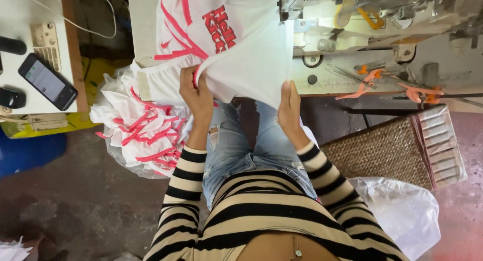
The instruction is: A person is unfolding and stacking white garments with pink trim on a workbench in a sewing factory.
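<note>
Much of your view is cut off: the sewing machine (382,19) at the far right runs out of the top edge, so its needle area is hard to make out, and the white garment with pink stripes (236,50) you hold also leaves the frame at the top, its printed panel only partly showing. Your left hand (197,97) grips the near edge of that garment with the fingers closed on a fold of cloth, the fingertips hidden inside it. Your right hand (290,107) pinches the hem at the garment's right corner; the fingers are together behind the fabric and only the back of the hand shows. The garment hangs from the machine table (322,82) down over your lap. To the left, a clear plastic bag (126,160) on the floor holds a heap of similar white and pink pieces (146,130). On the right, a woven basket (382,150) stands near your knee, its contents not visible, with another plastic bag (402,210) below it. A phone (48,81) lies on the far left table.
</note>
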